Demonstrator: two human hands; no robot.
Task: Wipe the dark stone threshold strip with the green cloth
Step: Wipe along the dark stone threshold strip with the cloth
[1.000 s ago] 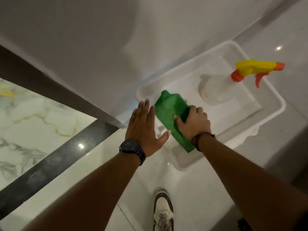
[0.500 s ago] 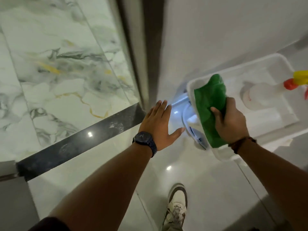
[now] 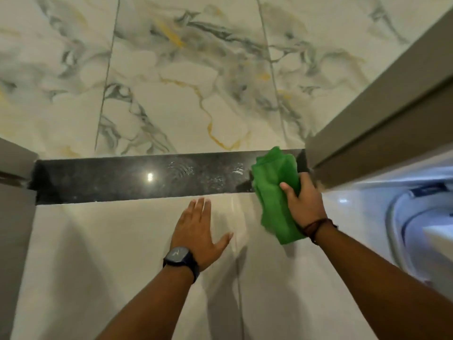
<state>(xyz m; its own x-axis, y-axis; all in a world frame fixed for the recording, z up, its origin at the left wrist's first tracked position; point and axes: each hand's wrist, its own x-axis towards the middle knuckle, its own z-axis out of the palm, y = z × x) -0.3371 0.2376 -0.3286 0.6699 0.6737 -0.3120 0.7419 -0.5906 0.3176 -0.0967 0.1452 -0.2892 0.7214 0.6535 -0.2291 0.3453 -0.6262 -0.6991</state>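
The dark stone threshold strip [image 3: 137, 179] runs left to right across the doorway, glossy, with faint smear marks and a light reflection. My right hand [image 3: 302, 203] grips the bunched green cloth [image 3: 274, 192] over the strip's right end, close to the door frame; the cloth's upper part lies over the stone and its tail hangs down toward my wrist. My left hand [image 3: 196, 233] is spread flat, palm down, above the pale floor tile just short of the strip. It holds nothing and wears a dark watch.
Veined marble tiles [image 3: 191, 82] lie beyond the strip. Grey door frame posts stand at the left [image 3: 14, 187] and right [image 3: 382, 114]. A white appliance with a round rim [image 3: 404, 217] sits at the far right. Pale floor tile [image 3: 110, 253] lies beneath my arms.
My view swung left from the white tray to face the threshold. My right hand carried the green cloth out of the tray to the strip's right end. My left hand stayed open.
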